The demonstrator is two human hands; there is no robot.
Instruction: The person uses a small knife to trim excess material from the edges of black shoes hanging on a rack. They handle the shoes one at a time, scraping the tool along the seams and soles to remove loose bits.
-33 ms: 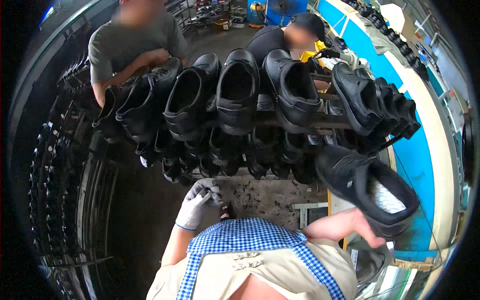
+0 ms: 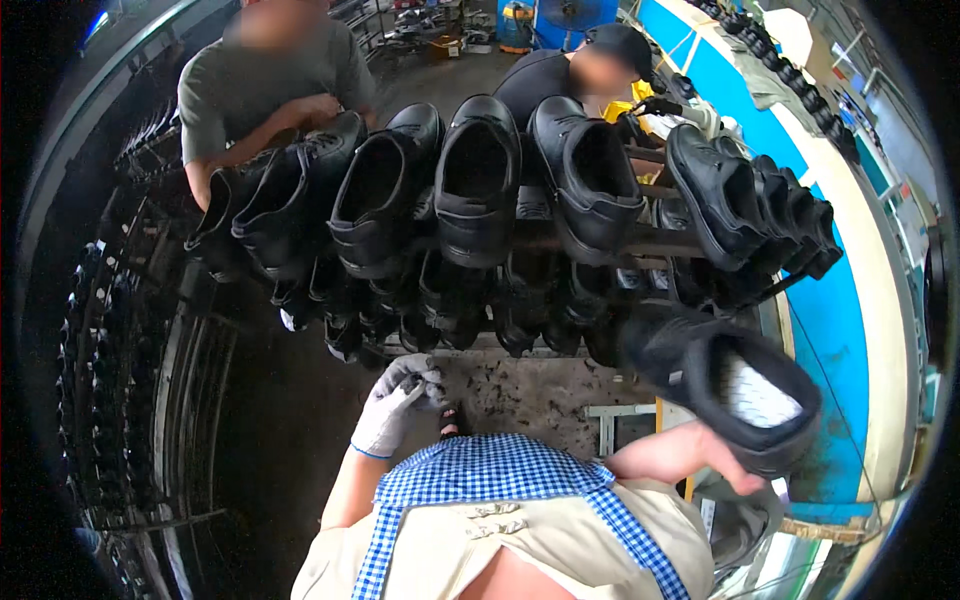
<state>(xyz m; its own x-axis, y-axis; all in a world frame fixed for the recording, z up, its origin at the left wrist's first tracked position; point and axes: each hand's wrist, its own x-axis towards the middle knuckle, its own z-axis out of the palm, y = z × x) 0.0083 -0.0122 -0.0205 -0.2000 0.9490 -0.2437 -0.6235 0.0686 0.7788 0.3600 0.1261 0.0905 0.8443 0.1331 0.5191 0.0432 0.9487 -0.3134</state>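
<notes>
My right hand, bare, grips a black shoe at its heel end, right of the rack. The shoe's opening faces up, showing a white patterned insole inside. My left hand wears a white glove with dark smudges. Its fingers are curled together in front of my apron; whether something small is between them is hidden. Ahead of both hands, black shoes stand in a row on the top of a rack, heels toward me. More black shoes fill the level below.
Beyond the rack, one person leans on an arm at the left, and another in a dark cap bends down. A blue-and-cream bench runs along the right. Tall racks line the left. Dark scraps lie on the floor.
The shoe in my right hand has shifted slightly left. My left hand stays nearly in place.
</notes>
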